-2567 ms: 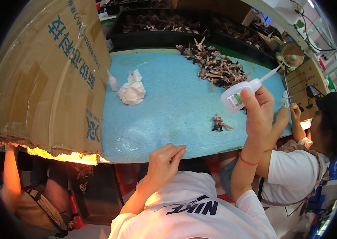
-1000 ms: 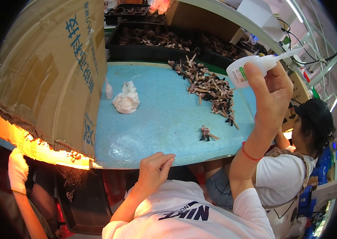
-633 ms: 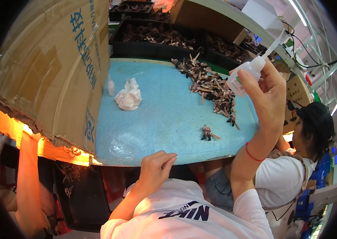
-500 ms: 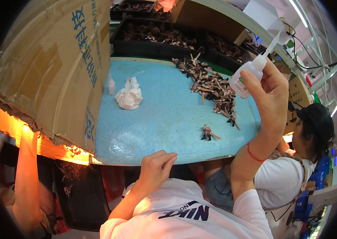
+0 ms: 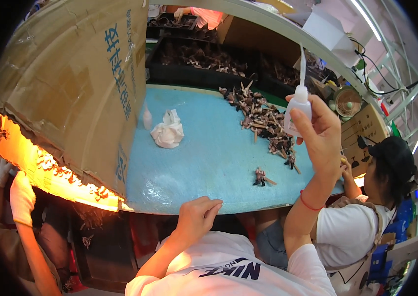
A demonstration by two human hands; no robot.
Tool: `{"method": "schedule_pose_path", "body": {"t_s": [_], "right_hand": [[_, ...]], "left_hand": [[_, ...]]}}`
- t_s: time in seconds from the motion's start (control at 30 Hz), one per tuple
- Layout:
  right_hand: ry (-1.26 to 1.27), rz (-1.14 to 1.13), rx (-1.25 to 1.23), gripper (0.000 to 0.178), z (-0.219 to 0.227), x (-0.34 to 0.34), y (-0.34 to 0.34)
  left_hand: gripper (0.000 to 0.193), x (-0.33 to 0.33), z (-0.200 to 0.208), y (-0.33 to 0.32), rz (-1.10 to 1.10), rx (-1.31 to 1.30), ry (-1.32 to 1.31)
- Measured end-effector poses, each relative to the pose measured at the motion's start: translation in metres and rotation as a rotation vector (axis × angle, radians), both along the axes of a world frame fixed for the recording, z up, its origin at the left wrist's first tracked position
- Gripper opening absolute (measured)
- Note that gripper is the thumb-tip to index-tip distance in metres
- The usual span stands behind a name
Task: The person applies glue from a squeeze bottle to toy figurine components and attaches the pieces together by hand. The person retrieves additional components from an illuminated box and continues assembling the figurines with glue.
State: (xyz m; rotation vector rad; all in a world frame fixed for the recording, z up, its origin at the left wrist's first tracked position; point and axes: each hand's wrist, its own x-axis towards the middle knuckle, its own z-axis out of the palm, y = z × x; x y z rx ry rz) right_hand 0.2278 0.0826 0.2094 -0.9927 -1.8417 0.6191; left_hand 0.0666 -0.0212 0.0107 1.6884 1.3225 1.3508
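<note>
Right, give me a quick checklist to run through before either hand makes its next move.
1. Squeeze bottle gripped: ok, the right hand has it raised.
2. Nozzle pointed away from the tabletop: ok, it points up.
3. Left hand free: cannot tell; its fingers are curled by the table's near edge and could hide something small.
4. Single figure separate from the pile: ok, it lies apart.
5. Crumpled tissue on the tabletop: ok, near the cardboard box.
6. Nozzle unblocked: cannot tell.
</note>
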Motion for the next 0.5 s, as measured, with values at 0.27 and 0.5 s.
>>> {"method": "schedule_pose_path", "body": {"t_s": [0.27,0.5], "right_hand": [[0.030,-0.007,0.007,0.024,-0.017,0.007,-0.001],[0.142,0.025,-0.049,0.025,-0.030,0.017,-0.004]], "left_hand": [[0.008,0.002,0.005,0.001,0.007,0.006,0.025],[0.010,-0.005,0.011,0.001,-0.043,0.042,0.128]]}}
